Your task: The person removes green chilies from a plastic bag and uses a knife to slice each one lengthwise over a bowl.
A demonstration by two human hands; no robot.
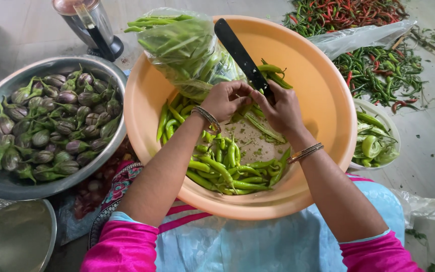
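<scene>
My left hand point(225, 99): fingers pinching a green chilli point(245, 108) at its stem end. My right hand point(280, 108): fingers curled tight round the handle of a black-bladed knife point(237, 50), blade pointing up & away, edge meeting the chilli between both hands. Both work over an orange plastic basin point(323, 95) w/ loose green chillies point(222, 168) at its bottom & a clear bag of chillies point(187, 48) at its far side. L of basin: steel bowl of small striped brinjals point(56, 126). R: white bowl point(391, 126) w/ cut chillies; red & green chillies point(378, 75) on the floor.
</scene>
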